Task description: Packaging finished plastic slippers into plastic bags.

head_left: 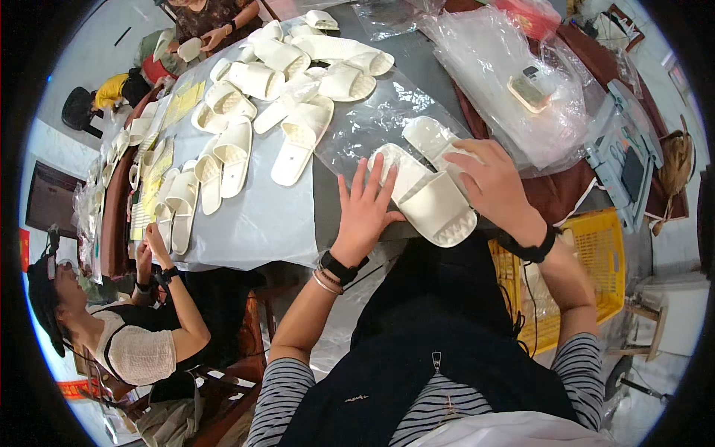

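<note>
In front of me a pair of white slippers lies on a sheet of clear plastic. The nearer slipper (pixel 439 205) has its strap and toe toward me, jutting over the table edge. The farther slipper (pixel 430 140) is partly hidden by my right hand (pixel 495 186), whose fingers curl over its strap side. My left hand (pixel 363 216) is spread wide, its fingertips at the left edge of the nearer slipper and nothing in its grasp. Several more white slippers (pixel 305 130) lie in a loose heap to the left and beyond.
A stack of clear plastic bags (pixel 491 82) lies far right, with a phone-like device (pixel 529 89) on it. A yellow crate (pixel 596 261) stands below the table at right. A co-worker (pixel 134 335) sits at left; another person (pixel 212 26) handles a slipper across the table.
</note>
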{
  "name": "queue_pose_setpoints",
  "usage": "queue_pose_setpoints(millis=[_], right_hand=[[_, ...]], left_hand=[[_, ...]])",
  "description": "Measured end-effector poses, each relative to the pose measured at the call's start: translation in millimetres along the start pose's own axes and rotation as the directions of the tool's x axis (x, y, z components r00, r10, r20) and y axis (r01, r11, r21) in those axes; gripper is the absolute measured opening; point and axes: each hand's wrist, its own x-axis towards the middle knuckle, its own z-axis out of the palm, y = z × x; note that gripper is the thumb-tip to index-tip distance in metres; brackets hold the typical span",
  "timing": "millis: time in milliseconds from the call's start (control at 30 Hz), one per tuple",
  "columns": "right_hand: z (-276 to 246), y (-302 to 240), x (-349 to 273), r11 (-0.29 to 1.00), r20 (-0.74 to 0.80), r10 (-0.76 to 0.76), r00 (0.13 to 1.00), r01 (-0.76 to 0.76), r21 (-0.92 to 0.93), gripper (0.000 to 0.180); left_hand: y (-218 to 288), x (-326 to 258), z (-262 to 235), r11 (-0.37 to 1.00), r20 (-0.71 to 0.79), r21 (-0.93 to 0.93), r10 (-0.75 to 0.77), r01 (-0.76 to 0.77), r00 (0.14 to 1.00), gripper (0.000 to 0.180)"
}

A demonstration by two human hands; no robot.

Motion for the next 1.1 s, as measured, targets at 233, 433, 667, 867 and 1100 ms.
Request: queue_pose_setpoints(millis=[233,433,667,867,1100], right_hand=[[-2,-33,-83,0.806,0.116,0.546,0.829,-0.558,0.194,0.023],[24,-34,-65,0.663,0.132,0.677,0.724,-0.678,0.317,0.026],[54,-14,-40,0.652,0.134,0.656,0.743,-0.647,0.395,0.033],[104,-5,-17,0.525,0.005,0.773,0.635,-0.643,0.558,0.034],[118,-2,37,0.432,0.033,0.849,0.527,-0.729,0.531,0.033]], left_hand=[[-4,11,-6,1.0,0.0,-0.007,0.005,-0.005,1.0,0.103],[0,13,-10,0.996,0.037,0.009,0.089,-0.09,0.995,0.109],[0,12,-14,0.99,0.056,0.035,0.132,-0.134,0.99,0.11],[11,17,-25,0.973,0.057,-0.01,0.231,-0.231,0.971,0.116],[43,-9,-26,0.901,0.09,-0.076,0.432,-0.426,0.897,0.121]])
